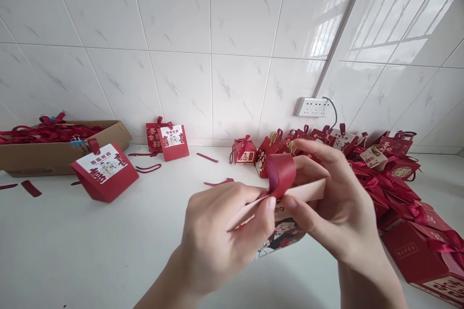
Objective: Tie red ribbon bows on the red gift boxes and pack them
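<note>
Both hands hold a small red gift box [281,231] with a printed picture on its side, just above the white counter. My left hand [221,241] grips the box from the left, thumb and fingers pinched at its pale top flap. My right hand [337,203] wraps the right end, and its fingertips pinch a looped dark-red ribbon handle [282,174] that stands up from the flap.
A heap of finished red boxes with ribbons [395,183] fills the right side. Two flat red boxes [105,171] [172,141] stand at the left near a cardboard carton [54,152] of ribbons. Loose ribbon strips [31,187] lie about. A wall socket [313,106] is behind.
</note>
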### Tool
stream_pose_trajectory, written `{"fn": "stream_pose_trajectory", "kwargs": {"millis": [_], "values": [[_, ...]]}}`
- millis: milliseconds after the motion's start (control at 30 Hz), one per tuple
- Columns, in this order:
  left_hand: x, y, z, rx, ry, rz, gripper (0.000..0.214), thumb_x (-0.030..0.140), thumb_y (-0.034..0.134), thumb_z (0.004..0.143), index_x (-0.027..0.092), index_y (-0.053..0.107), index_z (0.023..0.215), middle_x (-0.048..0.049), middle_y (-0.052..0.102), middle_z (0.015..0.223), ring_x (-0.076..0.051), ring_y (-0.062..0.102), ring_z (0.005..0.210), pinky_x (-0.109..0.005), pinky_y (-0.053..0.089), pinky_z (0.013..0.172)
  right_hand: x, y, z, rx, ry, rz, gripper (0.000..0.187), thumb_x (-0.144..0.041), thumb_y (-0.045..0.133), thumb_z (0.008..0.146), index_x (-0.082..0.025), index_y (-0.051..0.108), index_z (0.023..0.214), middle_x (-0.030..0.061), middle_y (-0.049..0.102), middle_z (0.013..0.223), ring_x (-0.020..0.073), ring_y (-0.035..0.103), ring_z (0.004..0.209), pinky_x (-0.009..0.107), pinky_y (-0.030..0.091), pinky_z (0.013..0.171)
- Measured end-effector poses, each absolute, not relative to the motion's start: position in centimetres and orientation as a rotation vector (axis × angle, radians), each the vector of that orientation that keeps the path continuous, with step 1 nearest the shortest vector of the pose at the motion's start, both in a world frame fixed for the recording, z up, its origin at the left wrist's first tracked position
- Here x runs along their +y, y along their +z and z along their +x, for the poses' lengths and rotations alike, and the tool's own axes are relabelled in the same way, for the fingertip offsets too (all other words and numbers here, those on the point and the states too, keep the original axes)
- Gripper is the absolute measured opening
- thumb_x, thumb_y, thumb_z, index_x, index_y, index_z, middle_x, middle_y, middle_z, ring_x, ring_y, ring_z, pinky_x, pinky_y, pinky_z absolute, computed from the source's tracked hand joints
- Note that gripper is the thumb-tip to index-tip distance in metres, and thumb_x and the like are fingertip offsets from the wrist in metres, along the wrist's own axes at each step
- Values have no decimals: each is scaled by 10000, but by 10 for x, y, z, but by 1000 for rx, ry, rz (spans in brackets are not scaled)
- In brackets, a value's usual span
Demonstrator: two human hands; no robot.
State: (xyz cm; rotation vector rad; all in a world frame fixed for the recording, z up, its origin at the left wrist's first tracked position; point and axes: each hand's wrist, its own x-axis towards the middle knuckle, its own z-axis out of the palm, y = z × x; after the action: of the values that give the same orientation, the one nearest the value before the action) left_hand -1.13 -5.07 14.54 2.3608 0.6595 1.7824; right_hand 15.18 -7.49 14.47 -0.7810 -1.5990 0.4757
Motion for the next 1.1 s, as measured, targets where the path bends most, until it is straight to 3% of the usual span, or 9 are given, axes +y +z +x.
{"fn": "stream_pose_trajectory", "kwargs": {"millis": [233, 367, 600, 1100], "values": [[-49, 145, -10, 633, 1773, 2342, 79, 161, 576, 822, 180, 629, 767, 33, 662, 593, -66, 536, 456, -182, 455, 448, -77, 143, 148, -1593, 525, -763, 316, -174, 586, 848, -284, 519, 1137, -2, 648, 591, 175, 599, 633, 232, 468, 434], [-49, 145, -11, 563, 1792, 2262, 65, 173, 580, 804, 212, 606, 759, 48, 600, 530, -69, 486, 413, -191, 427, 398, -85, 144, 138, -1511, 418, -712, 368, -95, 587, 829, -297, 481, 1119, -20, 634, 585, 148, 540, 573, 215, 450, 418], [-50, 152, -13, 566, 1621, 2259, 99, 204, 693, 717, 220, 608, 765, 58, 637, 556, -75, 534, 432, -182, 427, 379, -91, 144, 132, -1453, 404, -726, 358, -66, 585, 814, -286, 457, 1066, -22, 601, 628, 119, 503, 524, 179, 423, 375], [-50, 149, -14, 577, 1672, 2256, 58, 183, 578, 763, 240, 587, 755, 30, 576, 532, -101, 475, 424, -219, 422, 394, -86, 141, 133, -1427, 481, -736, 312, -122, 596, 822, -290, 422, 1020, -23, 540, 615, 132, 509, 542, 195, 409, 384]]}}
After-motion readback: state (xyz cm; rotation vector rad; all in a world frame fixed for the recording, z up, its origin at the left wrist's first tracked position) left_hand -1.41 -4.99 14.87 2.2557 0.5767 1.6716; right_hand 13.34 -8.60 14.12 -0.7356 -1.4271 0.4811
